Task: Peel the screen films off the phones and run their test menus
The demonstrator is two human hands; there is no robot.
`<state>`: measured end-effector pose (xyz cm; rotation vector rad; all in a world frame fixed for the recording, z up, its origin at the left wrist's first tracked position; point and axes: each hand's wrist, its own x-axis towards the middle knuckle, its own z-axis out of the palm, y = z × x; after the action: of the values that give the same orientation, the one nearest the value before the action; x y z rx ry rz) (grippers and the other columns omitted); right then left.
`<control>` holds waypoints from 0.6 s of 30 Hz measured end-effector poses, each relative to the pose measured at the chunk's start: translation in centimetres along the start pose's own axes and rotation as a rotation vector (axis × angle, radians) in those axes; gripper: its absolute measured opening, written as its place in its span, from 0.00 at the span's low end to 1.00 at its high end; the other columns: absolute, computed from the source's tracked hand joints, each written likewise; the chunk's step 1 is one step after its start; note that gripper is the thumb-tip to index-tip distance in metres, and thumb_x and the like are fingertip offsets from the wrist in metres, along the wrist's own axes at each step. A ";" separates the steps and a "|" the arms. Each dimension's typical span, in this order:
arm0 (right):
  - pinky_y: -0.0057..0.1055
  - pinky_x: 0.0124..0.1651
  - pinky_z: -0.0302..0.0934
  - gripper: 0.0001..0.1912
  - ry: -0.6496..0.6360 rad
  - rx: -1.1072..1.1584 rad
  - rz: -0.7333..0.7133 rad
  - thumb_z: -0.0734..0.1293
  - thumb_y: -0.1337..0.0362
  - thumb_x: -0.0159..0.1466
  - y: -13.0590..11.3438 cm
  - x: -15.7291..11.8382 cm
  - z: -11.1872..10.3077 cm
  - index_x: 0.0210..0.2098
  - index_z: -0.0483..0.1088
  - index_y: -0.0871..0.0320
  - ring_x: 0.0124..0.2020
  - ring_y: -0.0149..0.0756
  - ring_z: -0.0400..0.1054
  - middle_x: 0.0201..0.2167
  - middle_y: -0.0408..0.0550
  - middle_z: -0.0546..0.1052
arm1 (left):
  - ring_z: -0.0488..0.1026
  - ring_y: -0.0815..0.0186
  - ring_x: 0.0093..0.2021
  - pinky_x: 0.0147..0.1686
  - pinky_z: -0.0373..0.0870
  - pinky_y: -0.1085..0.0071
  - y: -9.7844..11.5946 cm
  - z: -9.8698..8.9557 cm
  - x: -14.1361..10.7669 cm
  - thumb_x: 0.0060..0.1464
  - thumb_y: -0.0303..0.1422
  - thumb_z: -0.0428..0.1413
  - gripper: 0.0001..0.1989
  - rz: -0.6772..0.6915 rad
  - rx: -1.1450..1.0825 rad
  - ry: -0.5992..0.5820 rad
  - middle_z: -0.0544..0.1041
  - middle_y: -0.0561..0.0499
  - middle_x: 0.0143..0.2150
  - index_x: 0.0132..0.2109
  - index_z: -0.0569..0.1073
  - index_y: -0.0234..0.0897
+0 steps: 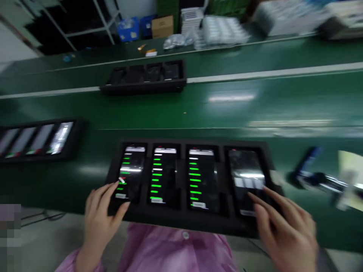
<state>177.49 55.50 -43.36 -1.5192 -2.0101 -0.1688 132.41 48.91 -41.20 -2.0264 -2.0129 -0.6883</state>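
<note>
A black foam tray lies along the near edge of the bench with several smartphones in its slots. My left hand is at the tray's left end, thumb and fingers apart, fingertips by the leftmost smartphone. That screen shows green lines and a small red and white mark near the fingertips. Two middle smartphones, one left and one right, also show rows of green text. My right hand reaches over the rightmost smartphone, fingers spread and fingertips at its darker, reflective screen.
Another tray of phones sits to the left. Farther back is a black tray with dark items. Blurred tools and pale paper lie at right. Blue bins, a cardboard box and plastic-wrapped stacks line the far side.
</note>
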 end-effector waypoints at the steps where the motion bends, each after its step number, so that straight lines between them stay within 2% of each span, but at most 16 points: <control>1: 0.52 0.53 0.65 0.12 -0.009 -0.024 -0.006 0.64 0.61 0.74 -0.3 0.3 -0.3 0.53 0.77 0.53 0.54 0.55 0.73 0.58 0.56 0.77 | 0.74 0.52 0.57 0.66 0.66 0.49 -0.3 0.2 -0.3 0.67 0.44 0.57 0.25 0.024 0.010 -0.009 0.76 0.41 0.57 0.67 0.71 0.43; 3: 0.49 0.53 0.65 0.13 -0.028 -0.061 -0.016 0.63 0.62 0.75 -0.8 1.1 -0.6 0.56 0.75 0.55 0.55 0.53 0.72 0.60 0.57 0.76 | 0.74 0.48 0.57 0.66 0.65 0.46 -1.0 0.8 -0.8 0.67 0.44 0.57 0.24 0.046 0.027 -0.031 0.75 0.39 0.59 0.66 0.73 0.43; 6: 0.49 0.53 0.63 0.16 -0.104 -0.139 -0.030 0.63 0.61 0.76 -1.3 2.2 -0.6 0.60 0.74 0.54 0.59 0.56 0.69 0.65 0.59 0.72 | 0.74 0.45 0.57 0.65 0.64 0.42 -1.5 1.5 -1.2 0.67 0.44 0.57 0.23 0.058 0.028 -0.057 0.73 0.35 0.62 0.64 0.75 0.41; 9: 0.52 0.54 0.62 0.15 -0.109 -0.154 -0.029 0.63 0.62 0.76 -2.0 2.7 -0.7 0.59 0.75 0.52 0.62 0.58 0.66 0.67 0.59 0.70 | 0.74 0.45 0.57 0.65 0.64 0.42 -1.5 1.6 -1.3 0.67 0.43 0.57 0.23 0.074 0.029 -0.054 0.73 0.35 0.63 0.65 0.75 0.42; 11: 0.51 0.54 0.63 0.13 -0.020 -0.030 -0.047 0.63 0.65 0.75 -2.9 2.6 -1.0 0.55 0.76 0.53 0.59 0.54 0.68 0.62 0.57 0.74 | 0.73 0.44 0.58 0.64 0.64 0.42 -1.4 1.5 -1.3 0.67 0.43 0.56 0.24 0.075 0.031 -0.053 0.72 0.36 0.64 0.67 0.73 0.45; 13: 0.47 0.50 0.65 0.10 0.053 0.142 -0.110 0.63 0.66 0.74 -4.4 2.4 -1.2 0.48 0.77 0.55 0.49 0.47 0.71 0.50 0.54 0.78 | 0.73 0.44 0.58 0.63 0.65 0.42 -1.3 1.6 -1.4 0.68 0.43 0.56 0.26 0.071 0.027 -0.055 0.72 0.37 0.65 0.69 0.71 0.48; 15: 0.44 0.45 0.65 0.10 0.057 0.276 -0.185 0.64 0.63 0.75 -6.1 2.0 -1.2 0.42 0.77 0.56 0.39 0.41 0.69 0.38 0.50 0.76 | 0.73 0.43 0.58 0.62 0.66 0.41 -1.4 1.7 -1.6 0.68 0.43 0.56 0.27 0.054 0.023 -0.051 0.71 0.38 0.66 0.71 0.69 0.50; 18: 0.42 0.43 0.63 0.16 0.005 0.351 -0.208 0.62 0.59 0.77 -8.1 1.7 -0.7 0.39 0.77 0.58 0.35 0.37 0.65 0.32 0.47 0.72 | 0.72 0.43 0.57 0.62 0.64 0.39 -1.9 2.1 -2.0 0.66 0.41 0.59 0.29 0.038 -0.015 -0.042 0.71 0.40 0.67 0.72 0.68 0.54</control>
<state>170.15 53.92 -39.83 -1.0921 -2.0620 0.0937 131.05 48.18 -44.28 -2.0991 -1.9922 -0.6606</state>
